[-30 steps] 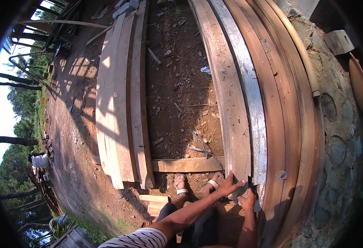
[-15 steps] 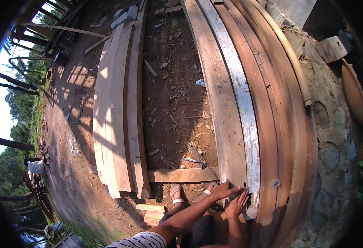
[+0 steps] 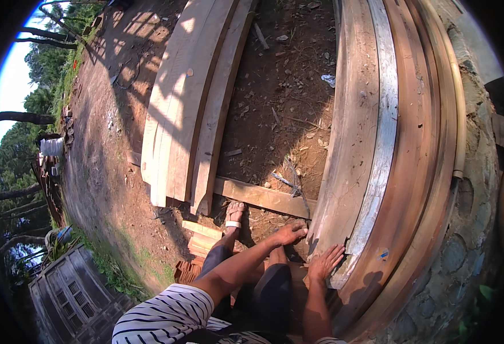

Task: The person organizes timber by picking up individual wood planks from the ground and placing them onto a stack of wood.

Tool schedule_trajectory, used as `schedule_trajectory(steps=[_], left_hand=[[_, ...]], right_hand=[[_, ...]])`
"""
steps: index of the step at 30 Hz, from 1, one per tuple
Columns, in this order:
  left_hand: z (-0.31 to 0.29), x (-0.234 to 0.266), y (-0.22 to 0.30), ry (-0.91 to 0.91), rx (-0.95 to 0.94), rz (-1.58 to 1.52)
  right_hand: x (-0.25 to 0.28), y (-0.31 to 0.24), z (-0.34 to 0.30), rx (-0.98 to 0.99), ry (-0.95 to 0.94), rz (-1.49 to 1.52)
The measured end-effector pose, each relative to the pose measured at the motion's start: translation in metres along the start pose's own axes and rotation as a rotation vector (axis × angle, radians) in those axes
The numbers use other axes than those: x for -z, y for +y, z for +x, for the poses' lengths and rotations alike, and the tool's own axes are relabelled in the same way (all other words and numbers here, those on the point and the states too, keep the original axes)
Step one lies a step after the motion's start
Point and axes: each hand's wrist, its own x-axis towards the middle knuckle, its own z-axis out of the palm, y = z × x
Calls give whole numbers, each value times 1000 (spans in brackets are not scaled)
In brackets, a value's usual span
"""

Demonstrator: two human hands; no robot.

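My left hand is beside the left edge of a wide, weathered plank, close to its near end. Its fingers are bent together; whether they grip the edge or something small is hidden. My right hand lies with fingers stretched over the near end of that plank, holding nothing. Its fingertips reach toward a narrow board with worn white paint, which runs along the plank's right side. A dark notch shows at the white board's near end.
Reddish-brown boards and a pale pole lie to the right, beside a stone wall. Several planks are stacked at left. A crosspiece spans the dirt between. Short wood pieces lie near my feet.
My left hand has moved off the plank's top to its left edge, and its spread thumb and finger have drawn together. The right hand stays flat. The whole view has shifted and turned.
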Motion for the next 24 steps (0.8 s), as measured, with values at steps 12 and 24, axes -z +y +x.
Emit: schedule_trajectory(steps=[12,24], left_hand=[[-168,240,-350,996,437,-547],[-96,314,-568,881,96,-1943]], right_hand=[[41,-113,-104,220,-64,135],[24,-174,-101,468,-299,-75]])
